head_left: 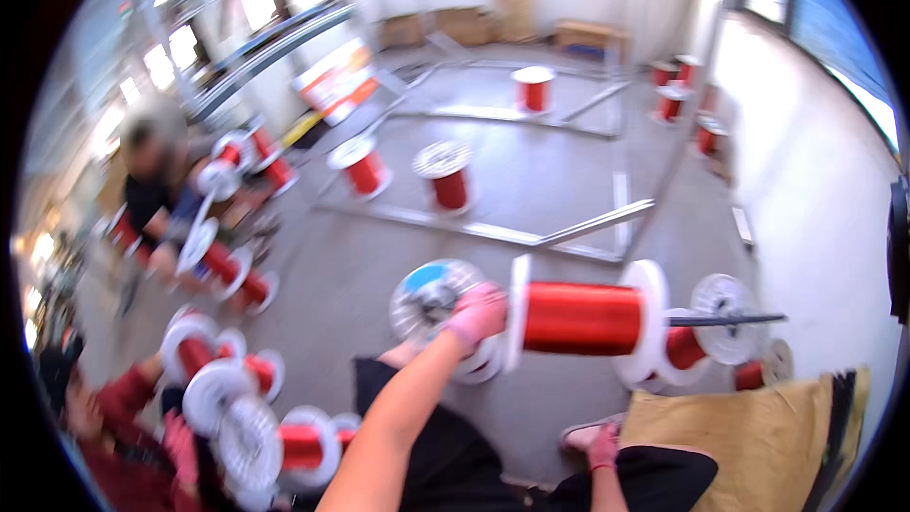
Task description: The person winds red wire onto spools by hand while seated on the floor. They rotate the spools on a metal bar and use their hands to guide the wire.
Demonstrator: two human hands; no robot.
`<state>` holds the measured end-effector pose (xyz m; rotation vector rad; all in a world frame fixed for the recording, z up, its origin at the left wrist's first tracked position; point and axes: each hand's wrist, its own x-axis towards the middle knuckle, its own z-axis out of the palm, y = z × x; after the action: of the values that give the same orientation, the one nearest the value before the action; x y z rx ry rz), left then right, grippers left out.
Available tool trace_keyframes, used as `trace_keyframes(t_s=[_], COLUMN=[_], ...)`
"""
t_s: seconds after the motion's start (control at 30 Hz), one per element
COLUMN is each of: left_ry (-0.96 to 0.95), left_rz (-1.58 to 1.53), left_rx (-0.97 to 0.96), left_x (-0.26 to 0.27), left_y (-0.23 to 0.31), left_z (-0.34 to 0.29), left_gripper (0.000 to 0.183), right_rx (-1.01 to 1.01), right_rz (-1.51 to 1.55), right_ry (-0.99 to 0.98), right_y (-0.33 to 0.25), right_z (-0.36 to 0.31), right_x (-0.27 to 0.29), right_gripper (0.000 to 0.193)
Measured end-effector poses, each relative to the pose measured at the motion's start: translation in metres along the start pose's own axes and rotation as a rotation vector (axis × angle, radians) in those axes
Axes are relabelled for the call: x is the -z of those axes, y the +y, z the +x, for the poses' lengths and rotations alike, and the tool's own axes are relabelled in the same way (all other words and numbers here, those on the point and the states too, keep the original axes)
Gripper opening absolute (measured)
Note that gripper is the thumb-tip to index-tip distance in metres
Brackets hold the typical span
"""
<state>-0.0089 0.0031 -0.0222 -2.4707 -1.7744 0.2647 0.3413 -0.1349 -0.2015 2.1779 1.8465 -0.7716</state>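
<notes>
A: Left hand [479, 311], gloved in pink. State of fingers?

B: Closed. Appear to grip the left end of a dark rod [730, 320], with the actual contact hidden behind the knuckles.

A: Position of the held red spool [583, 322]?

B: Threaded on that rod, left flange just beside the knuckles. Looks raised above the floor [322, 261], on the wearer's side of the near right corner of the metal frame [493, 230].

A: Reason for gripping at the rod?

B: Judged: to carry through the core and spare the wound wire. Projects well past the right flange too, probably to leave a second place for gripping.

A: Right hand [603, 446]?

B: Also gloved in pink. Hangs low, just beside the foot [576, 436] and near a tan sheet [725, 431]. Cannot tell finger state; too small and blurred.

A: Arrangement inside the frame?

B: One upright spool [448, 188] just inside the near edge; a second spool [362, 173] toward the near left corner. Set on flange ends, presumably against rolling.

A: Below the left hand?

B: A blue-labelled spool [412, 311], flange face up, outside the frame's near edge.
</notes>
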Motion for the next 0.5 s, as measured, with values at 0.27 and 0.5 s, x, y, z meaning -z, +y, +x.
trace_keyframes(t_s=[0.27,0.5], left_ry=[0.013,0.095], left_rz=[-0.045,-0.022], left_rx=[0.014,-0.004], left_x=[0.011,0.007], left_y=[-0.002,0.001], left_z=[-0.004,-0.008], left_gripper=[0.018,0.02], right_rx=[0.025,0.04], right_rz=[0.455,0.394], right_ry=[0.496,0.471], right_y=[0.011,0.023], right_z=[0.032,0.024], right_x=[0.002,-0.021], right_gripper=[0.033,0.034])
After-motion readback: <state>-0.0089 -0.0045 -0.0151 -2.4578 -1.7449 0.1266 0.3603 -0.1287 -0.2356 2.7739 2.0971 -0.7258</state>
